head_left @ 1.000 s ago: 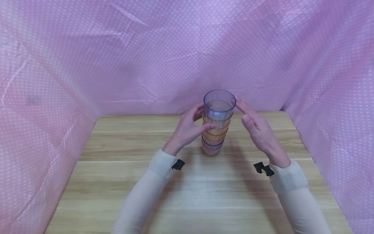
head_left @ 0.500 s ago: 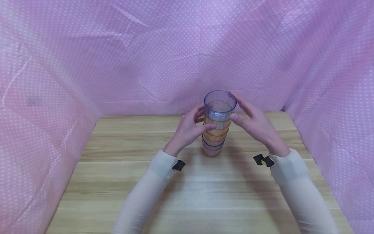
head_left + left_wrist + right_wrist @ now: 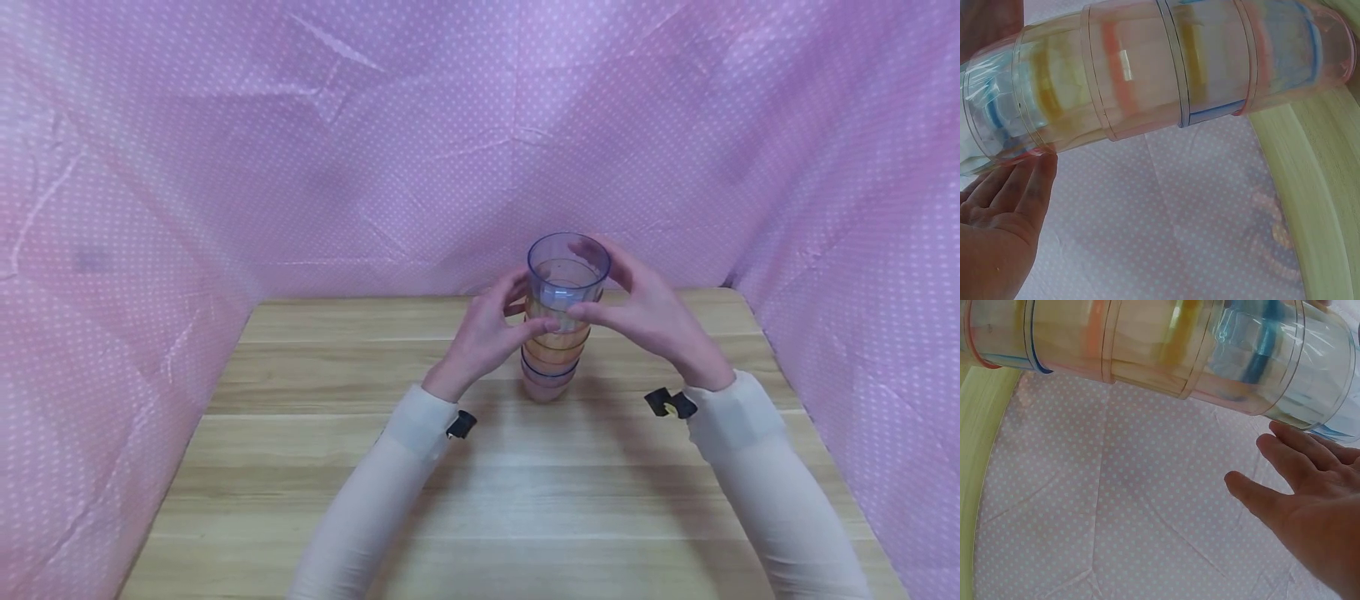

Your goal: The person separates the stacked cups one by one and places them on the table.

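One tall stack of tinted cups [image 3: 557, 343] stands on the desk [image 3: 495, 508]. The left hand [image 3: 486, 329] grips its side — the right hand [image 3: 651, 315] holds the blue-rimmed top cup [image 3: 557, 292].

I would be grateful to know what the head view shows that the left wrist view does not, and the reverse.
Only the head view shows both pale sleeves, the black pieces at their cuffs, and the open mouth of the top cup.

Only the left wrist view shows, close up, broad red, yellow and blue bands through the clear walls.

Both show the stack of cups, left hand, wooden table and pink dotted cloth.
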Available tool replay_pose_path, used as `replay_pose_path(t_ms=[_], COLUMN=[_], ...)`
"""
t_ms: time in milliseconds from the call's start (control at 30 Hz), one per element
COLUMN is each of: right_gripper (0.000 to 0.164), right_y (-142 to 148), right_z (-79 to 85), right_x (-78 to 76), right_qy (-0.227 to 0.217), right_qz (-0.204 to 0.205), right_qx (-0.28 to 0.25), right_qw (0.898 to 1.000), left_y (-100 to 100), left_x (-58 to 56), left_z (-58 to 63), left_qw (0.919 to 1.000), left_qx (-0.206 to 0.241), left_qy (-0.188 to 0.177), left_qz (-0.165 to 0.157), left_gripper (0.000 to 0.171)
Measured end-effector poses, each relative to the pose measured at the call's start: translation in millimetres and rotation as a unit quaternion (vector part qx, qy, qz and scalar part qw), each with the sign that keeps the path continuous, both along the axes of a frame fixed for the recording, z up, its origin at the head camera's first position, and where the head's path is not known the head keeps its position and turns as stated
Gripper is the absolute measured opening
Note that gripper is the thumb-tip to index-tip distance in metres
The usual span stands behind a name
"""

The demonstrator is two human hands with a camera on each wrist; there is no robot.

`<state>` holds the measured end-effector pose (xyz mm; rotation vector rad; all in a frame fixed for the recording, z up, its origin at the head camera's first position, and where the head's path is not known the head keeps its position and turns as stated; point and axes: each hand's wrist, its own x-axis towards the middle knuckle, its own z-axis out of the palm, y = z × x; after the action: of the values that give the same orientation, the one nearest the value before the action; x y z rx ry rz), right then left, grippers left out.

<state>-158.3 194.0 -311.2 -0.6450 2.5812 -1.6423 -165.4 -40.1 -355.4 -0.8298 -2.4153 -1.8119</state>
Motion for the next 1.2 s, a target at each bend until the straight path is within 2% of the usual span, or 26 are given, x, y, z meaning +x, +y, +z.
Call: replay_pose_path(t_ms=[267,733,1033,1200], right_gripper=[0.083,0.078,0.071,0.072], right_y=[-2.4,-4.7,-6.7,-7.8], right_z=[-1.5,-4.1,-10.1,-7.9], right_x=[-4.8,-4.8,-4.9,-3.1], right_qy=[0.014,0.007,0.032,0.049], right_qz=[0.014,0.023,0.024,0.023], right_qx=[-0.021,-0.074,-0.118,-0.137], right_qw=[1.000,0.997,0.992,0.989], left_y=[-0.1,0.5,0.5,0.5], left_x=[0.5,0.1,1.1,2.2], left_z=[0.4,-1.8,-4.7,-6.6], left_qw=[0.9999,0.9999,0.9999,0.9999], left_qx=[-0.014,-0.009,0.001,0.005], left_qy=[-0.001,-0.001,-0.003,0.001], left_qz=[0.008,0.010,0.012,0.013], left_gripper=[0.076,0.074,0.077,0.077])
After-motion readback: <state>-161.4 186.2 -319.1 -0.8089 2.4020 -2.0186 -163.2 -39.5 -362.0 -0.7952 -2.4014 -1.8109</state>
